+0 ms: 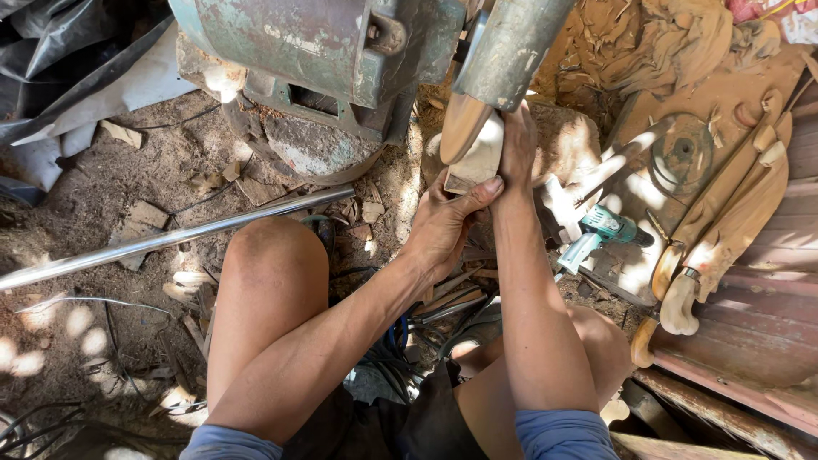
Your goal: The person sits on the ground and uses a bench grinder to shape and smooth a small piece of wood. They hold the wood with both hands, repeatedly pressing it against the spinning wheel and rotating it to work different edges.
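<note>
Over dusty ground, both hands' fingers [487, 189] clamp a smooth wooden piece [474, 152] against a sanding drum [509, 51].

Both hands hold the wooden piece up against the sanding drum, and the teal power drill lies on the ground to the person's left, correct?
Not quite: the head view shows the teal power drill lying to the person's right. Both the left hand and the right hand do hold the wooden piece against the sanding drum.

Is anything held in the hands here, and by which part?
Both hands hold one carved wooden piece: left hand at its lower end, right hand along its right side.
</note>
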